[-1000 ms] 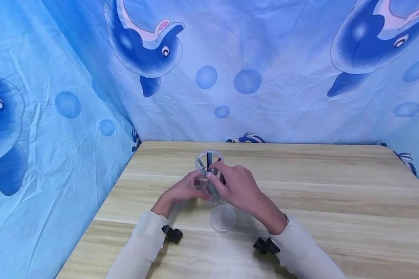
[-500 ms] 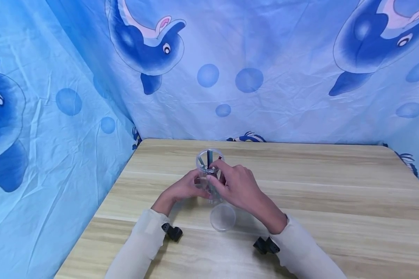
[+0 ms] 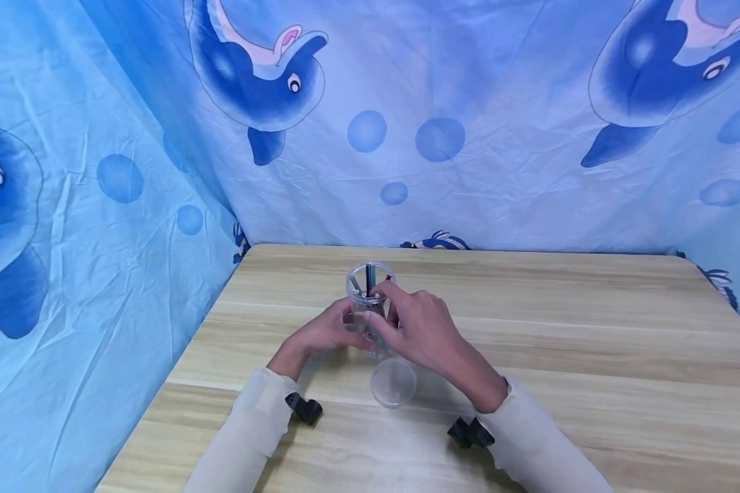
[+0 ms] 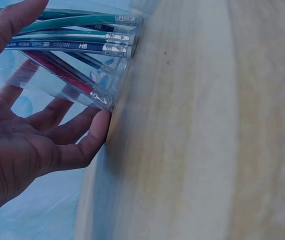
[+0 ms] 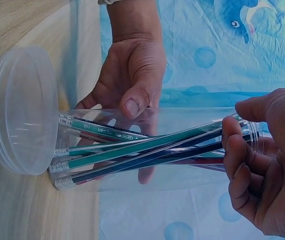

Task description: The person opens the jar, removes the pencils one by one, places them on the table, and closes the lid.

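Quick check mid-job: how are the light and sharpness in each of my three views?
Head: bright, with a soft shadow beside the left sleeve, lettering on the pencils too small to read; left wrist: dim and turned sideways, the tabletop soft, but "HB" legible on the dark blue pencil; right wrist: also sideways, brighter than the left, the frosted lid hazy.

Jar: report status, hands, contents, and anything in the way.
Left hand grips jar. Right hand at rim, partly in the way; grip unclear. Pencils inside. Lid off, on table.
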`<action>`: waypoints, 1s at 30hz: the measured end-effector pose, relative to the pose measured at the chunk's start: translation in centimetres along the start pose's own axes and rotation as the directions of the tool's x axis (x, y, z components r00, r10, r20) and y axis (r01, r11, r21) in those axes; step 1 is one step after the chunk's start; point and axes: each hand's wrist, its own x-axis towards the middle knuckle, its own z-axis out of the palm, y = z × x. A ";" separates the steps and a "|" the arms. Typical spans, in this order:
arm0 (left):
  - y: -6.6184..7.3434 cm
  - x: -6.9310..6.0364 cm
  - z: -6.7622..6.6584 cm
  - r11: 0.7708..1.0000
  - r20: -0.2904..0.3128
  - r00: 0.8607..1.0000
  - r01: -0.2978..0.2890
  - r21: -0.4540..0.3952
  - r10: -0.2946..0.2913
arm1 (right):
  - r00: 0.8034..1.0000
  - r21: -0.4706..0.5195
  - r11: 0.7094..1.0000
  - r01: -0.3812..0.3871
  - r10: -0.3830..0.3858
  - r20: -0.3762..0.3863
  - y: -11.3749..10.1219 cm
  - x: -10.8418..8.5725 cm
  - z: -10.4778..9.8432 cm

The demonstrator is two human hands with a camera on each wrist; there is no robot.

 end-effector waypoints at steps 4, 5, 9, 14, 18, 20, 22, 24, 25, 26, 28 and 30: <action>0.0 0.0 0.0 1.000 0.004 1.000 -0.004 -0.005 0.004 | 1.000 0.001 1.000 -0.001 0.001 -0.001 0.0 0.0 0.0; 0.0 0.0 0.0 1.000 0.004 1.000 -0.003 -0.007 0.003 | 1.000 0.003 1.000 0.000 0.000 -0.002 0.1 0.0 0.0; 0.0 0.0 0.0 1.000 0.001 1.000 0.010 -0.011 -0.010 | 1.000 0.017 1.000 0.009 -0.008 -0.010 0.1 0.1 -0.1; 0.0 0.0 0.0 1.000 0.004 1.000 0.022 -0.010 -0.022 | 1.000 0.053 0.998 0.015 -0.015 -0.013 0.3 0.1 -0.2; 0.0 0.0 0.0 1.000 0.006 1.000 0.020 -0.022 -0.020 | 1.000 0.072 0.997 0.020 -0.019 -0.016 0.4 0.1 -0.3; -0.1 0.1 0.0 1.000 0.008 1.000 0.012 -0.024 -0.011 | 1.000 0.083 0.996 0.020 -0.018 -0.019 0.4 0.2 -0.3; -0.2 0.1 0.0 1.000 0.011 1.000 0.005 -0.023 -0.005 | 1.000 0.097 0.995 0.019 -0.017 -0.022 0.4 0.2 -0.3; -0.2 0.0 -0.1 1.000 0.012 1.000 0.002 -0.023 -0.001 | 1.000 0.110 0.994 0.018 -0.015 -0.024 0.4 0.2 -0.4; -0.1 0.0 0.0 1.000 0.012 1.000 0.000 -0.023 0.000 | 1.000 0.118 0.993 0.016 -0.014 -0.024 0.3 0.2 -0.4; -0.1 0.0 -0.1 1.000 0.011 1.000 0.000 -0.023 0.000 | 1.000 0.126 0.992 0.015 -0.012 -0.023 0.3 0.2 -0.5; -0.1 0.0 -0.1 1.000 0.008 1.000 0.001 -0.024 -0.001 | 1.000 0.138 0.990 0.013 -0.010 -0.021 0.3 0.2 -0.5; -0.1 0.0 -0.1 1.000 0.008 1.000 0.002 -0.025 -0.002 | 1.000 0.152 0.988 0.011 -0.008 -0.020 0.3 0.2 -0.4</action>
